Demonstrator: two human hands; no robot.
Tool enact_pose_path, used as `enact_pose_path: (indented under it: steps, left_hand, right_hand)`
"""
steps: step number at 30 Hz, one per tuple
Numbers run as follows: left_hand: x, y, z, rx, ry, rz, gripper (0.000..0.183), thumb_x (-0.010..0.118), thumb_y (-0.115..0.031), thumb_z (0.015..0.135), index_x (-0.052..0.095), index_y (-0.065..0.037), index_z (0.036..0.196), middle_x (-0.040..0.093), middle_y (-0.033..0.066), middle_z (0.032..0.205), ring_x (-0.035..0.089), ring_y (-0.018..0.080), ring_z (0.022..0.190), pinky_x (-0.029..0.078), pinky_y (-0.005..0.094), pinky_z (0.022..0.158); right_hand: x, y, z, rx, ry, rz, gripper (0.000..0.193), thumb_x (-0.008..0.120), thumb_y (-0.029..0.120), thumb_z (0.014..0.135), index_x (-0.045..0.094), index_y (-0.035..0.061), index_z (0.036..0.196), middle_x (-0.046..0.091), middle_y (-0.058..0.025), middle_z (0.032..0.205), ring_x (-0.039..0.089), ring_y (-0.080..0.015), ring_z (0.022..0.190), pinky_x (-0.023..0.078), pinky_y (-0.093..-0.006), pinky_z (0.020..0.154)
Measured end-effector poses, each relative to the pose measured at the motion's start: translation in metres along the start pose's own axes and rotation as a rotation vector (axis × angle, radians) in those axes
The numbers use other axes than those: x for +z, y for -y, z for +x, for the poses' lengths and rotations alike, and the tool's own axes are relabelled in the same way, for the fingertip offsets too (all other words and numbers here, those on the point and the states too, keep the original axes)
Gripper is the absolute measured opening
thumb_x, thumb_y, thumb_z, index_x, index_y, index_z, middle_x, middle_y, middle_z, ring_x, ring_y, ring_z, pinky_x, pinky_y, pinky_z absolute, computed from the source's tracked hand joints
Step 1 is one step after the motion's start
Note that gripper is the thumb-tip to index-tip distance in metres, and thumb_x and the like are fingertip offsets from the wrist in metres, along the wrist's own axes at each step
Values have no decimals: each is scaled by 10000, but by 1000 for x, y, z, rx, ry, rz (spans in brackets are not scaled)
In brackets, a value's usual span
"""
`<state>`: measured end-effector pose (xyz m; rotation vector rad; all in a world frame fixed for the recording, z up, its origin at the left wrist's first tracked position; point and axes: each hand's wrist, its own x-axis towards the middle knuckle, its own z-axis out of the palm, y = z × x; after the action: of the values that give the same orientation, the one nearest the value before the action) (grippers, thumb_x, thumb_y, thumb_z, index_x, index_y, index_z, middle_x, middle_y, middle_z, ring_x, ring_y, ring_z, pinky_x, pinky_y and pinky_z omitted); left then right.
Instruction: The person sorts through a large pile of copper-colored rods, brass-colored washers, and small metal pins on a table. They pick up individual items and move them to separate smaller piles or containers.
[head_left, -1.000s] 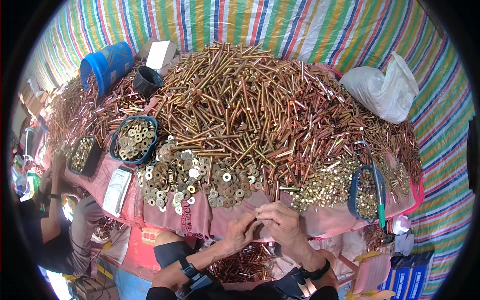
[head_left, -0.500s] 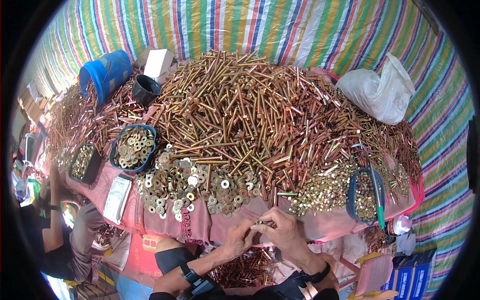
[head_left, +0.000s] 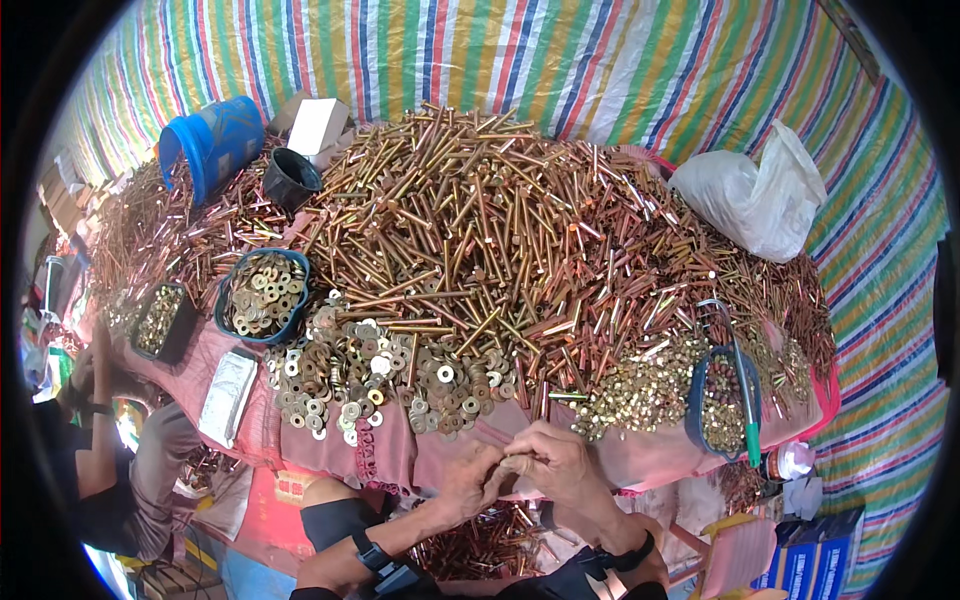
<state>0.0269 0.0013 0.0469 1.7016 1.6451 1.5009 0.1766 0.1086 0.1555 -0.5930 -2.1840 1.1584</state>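
Note:
My left hand and my right hand meet over the near edge of the cloth-covered table. Fingers of both are closed, pinched together around something small that they mostly hide; I cannot make out its kind. Just beyond the hands lies a spread of flat metal washers. Behind it rises a large heap of long brassy bolts. To the right of my right hand, small nuts lie loose beside a blue basket holding more of them.
A blue tub of washers and a dark tray of nuts stand left, near a silvery packet. Behind are a blue bucket, black pot and white sack. A green-handled tool leans on the basket. Another person's arm is at far left.
Both hands stay together at the table edge. My fingers have shifted and now cover the small metal piece that showed between them before. The view has moved slightly.

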Motion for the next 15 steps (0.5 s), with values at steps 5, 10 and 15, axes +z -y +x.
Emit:
enact_pose_path:
  steps: [5,10,15]
  left_hand:
    - [-10,1,-2,85,241,-149,147,783,-226,967,770,-88,1016,665,110,764,668,294,672,537,404,625]
    - [-49,-3,10,-57,32,-142,150,716,-183,1025,760,-40,1030,732,135,849,714,260,731,580,374,686]
    - [-92,9,45,-391,-406,195,221,749,-189,1005,688,-26,1142,700,174,903,701,288,769,547,414,672]
  right_hand:
    - [-10,-13,12,222,90,36,191,758,137,996,730,-18,889,674,-56,729,634,-86,650,487,-275,577]
    - [2,-32,19,197,56,-135,226,787,176,988,730,-15,883,664,-54,715,605,-101,621,469,-308,564]
    - [13,-41,23,193,10,-200,211,803,174,971,743,-18,906,670,-63,723,621,-120,631,490,-323,586]
